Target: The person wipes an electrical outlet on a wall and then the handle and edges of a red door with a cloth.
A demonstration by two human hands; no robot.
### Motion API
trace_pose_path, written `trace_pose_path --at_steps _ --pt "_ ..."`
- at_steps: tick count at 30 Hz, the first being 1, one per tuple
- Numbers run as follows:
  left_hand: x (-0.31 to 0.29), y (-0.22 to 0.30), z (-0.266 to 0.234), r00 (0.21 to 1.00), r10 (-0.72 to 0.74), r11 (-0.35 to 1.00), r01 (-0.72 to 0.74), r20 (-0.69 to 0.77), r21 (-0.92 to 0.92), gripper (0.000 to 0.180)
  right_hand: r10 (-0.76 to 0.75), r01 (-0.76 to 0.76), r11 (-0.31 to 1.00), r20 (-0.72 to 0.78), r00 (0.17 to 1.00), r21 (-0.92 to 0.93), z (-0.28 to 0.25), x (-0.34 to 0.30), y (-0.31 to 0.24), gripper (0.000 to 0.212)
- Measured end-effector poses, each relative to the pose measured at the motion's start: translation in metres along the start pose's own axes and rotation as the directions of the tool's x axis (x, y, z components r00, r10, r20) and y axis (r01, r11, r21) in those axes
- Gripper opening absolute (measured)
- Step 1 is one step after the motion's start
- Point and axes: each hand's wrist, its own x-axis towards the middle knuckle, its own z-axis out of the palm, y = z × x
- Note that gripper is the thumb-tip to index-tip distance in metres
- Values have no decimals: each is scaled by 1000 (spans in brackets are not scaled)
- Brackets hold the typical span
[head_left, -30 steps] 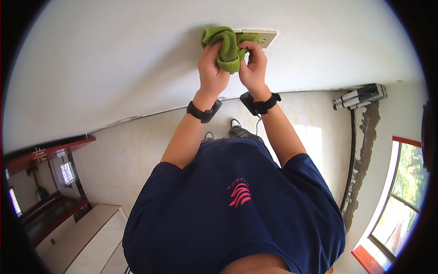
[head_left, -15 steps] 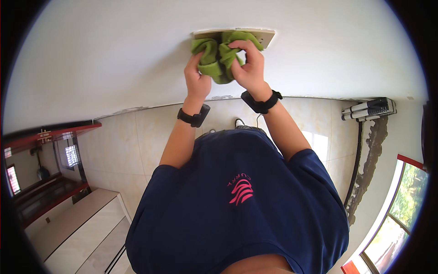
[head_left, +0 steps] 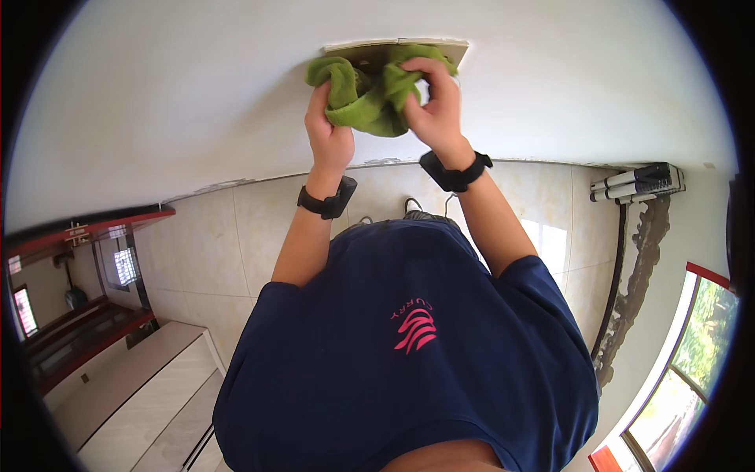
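Observation:
A crumpled green cloth (head_left: 368, 112) is stretched between my two hands, up against a beige wall plate (head_left: 371, 57) that looks like a socket panel. My left hand (head_left: 326, 138) pinches the cloth's left end, with the thumb side toward the plate's left edge. On the other side, my right hand (head_left: 439, 108) curls its fingers round the bunched right part, at the plate's right half. Much of the plate's lower face is hidden behind the cloth and the right fingers. Each wrist wears a black band with a small dark box.
The white wall (head_left: 197, 86) meets a pale tiled floor (head_left: 208, 252) below. Drawers (head_left: 149, 370) and a red-framed piece of furniture (head_left: 86, 232) stand at left. On the right are white, pole-like parts (head_left: 633, 187) and a window (head_left: 696, 338).
My left hand has moved left and slightly up, spreading the cloth wider. The right hand has risen a little, and more of the plate's left part shows.

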Motion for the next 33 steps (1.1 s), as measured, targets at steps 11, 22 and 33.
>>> trace_pose_path --at_steps 11,22,33 --pt "14 22 -6 969 -226 920 179 -99 -347 27 45 -28 983 88 995 -180 -18 -17 12 29" --pt "-7 3 -30 676 -658 319 648 331 -691 65 272 -215 956 -319 908 200 -42 -16 2 16" --pt "-17 4 -31 863 -367 351 473 346 -808 54 89 -48 980 -206 975 194 -44 -20 -10 18"
